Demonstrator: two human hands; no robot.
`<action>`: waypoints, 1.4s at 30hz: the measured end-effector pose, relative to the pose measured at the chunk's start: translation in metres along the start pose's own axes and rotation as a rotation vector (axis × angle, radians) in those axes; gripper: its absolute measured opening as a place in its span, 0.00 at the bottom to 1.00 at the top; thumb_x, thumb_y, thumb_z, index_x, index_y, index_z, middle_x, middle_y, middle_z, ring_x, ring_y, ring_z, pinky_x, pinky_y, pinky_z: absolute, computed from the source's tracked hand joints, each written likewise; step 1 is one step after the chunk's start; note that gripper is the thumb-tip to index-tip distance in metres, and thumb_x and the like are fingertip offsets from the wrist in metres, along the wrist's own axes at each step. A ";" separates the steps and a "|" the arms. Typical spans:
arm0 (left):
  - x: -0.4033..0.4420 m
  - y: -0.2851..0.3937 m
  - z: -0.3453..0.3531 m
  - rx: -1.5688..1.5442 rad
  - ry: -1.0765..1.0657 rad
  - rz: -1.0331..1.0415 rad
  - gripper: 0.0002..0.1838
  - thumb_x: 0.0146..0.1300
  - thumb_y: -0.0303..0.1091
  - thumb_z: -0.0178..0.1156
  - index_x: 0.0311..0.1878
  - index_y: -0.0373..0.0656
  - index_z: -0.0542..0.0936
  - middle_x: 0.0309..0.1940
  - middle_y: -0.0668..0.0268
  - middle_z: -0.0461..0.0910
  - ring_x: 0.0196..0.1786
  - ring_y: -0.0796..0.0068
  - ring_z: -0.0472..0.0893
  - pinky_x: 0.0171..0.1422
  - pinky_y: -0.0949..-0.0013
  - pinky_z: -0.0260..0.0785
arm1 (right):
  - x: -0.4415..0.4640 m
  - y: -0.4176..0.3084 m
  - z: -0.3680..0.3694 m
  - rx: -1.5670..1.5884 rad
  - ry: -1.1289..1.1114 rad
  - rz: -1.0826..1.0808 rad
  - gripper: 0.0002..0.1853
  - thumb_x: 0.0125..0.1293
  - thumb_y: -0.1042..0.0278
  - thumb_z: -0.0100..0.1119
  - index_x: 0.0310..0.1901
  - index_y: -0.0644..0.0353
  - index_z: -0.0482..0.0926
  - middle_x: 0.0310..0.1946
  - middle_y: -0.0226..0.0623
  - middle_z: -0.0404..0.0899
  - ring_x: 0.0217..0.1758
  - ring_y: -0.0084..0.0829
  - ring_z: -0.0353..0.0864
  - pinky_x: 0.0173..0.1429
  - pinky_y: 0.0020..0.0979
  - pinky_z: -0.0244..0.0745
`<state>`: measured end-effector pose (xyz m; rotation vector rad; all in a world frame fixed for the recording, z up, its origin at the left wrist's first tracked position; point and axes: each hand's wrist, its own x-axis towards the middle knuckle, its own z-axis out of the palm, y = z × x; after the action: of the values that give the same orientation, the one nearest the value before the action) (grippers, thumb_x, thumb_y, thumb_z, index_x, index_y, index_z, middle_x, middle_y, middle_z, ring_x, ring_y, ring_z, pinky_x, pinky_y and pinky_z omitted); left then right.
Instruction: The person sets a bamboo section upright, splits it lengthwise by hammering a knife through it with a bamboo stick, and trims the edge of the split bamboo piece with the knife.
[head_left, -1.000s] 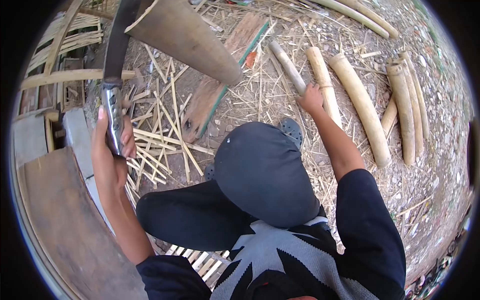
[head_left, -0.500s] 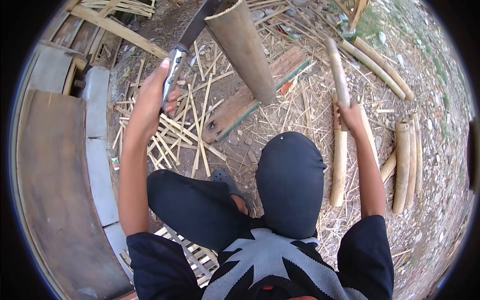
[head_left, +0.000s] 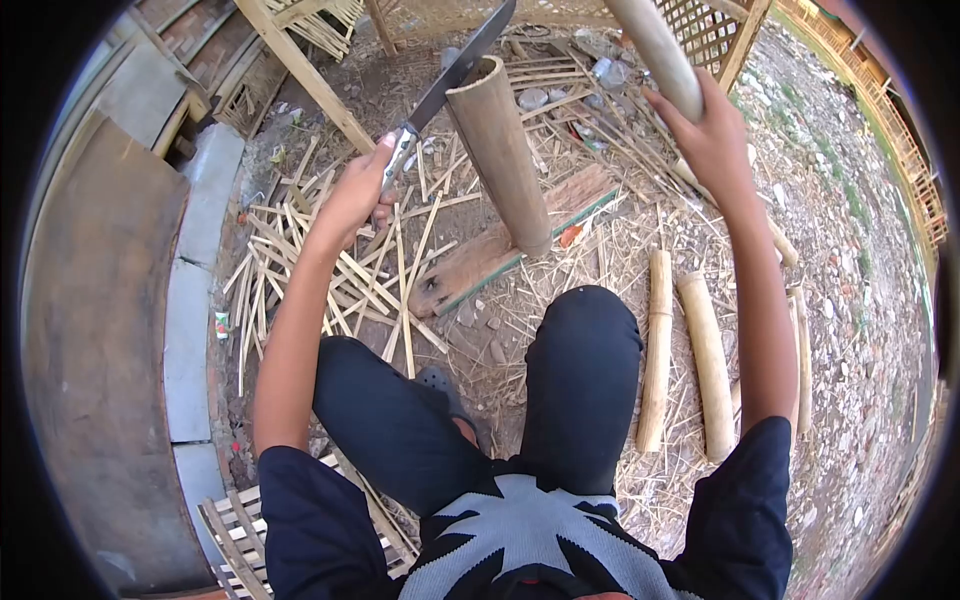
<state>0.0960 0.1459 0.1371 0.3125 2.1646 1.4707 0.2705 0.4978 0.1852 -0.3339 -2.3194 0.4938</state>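
Observation:
My left hand (head_left: pixel 352 203) is closed round the riveted handle of a machete (head_left: pixel 462 70). The blade slants up to the right, at the left rim of a thick bamboo section (head_left: pixel 502 165); whether it has bitten into the rim I cannot tell. That hollow bamboo stands nearly upright, its foot on a worn wooden plank (head_left: pixel 455 275) with a green edge. Raised high at the right, my right hand (head_left: pixel 722 140) grips a pale, round wooden stick (head_left: pixel 655 50), whose upper end is cut off by the frame.
Split bamboo strips (head_left: pixel 290 255) lie heaped left of the plank. Cut bamboo lengths (head_left: pixel 706 370) rest on the ground at right, partly behind my right arm. A wooden post (head_left: pixel 305 75) slants at upper left, beside a concrete ledge (head_left: pixel 188 355) and a brown board (head_left: pixel 95 370).
My right hand has lifted the stick higher and farther forward. The machete stays near the bamboo's rim in my left hand. My view has tilted upward, showing more background.

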 end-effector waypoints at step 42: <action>0.012 -0.009 0.007 0.513 0.376 0.513 0.18 0.55 0.46 0.71 0.34 0.38 0.86 0.16 0.65 0.77 0.20 0.74 0.74 0.29 0.64 0.65 | 0.035 -0.026 0.057 -0.340 -0.290 0.085 0.24 0.56 0.56 0.66 0.48 0.66 0.76 0.42 0.56 0.84 0.48 0.57 0.84 0.54 0.51 0.79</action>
<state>0.0901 0.1537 0.1236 0.8844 2.9180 1.2614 0.2035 0.4729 0.1803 -0.5564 -2.6839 0.1932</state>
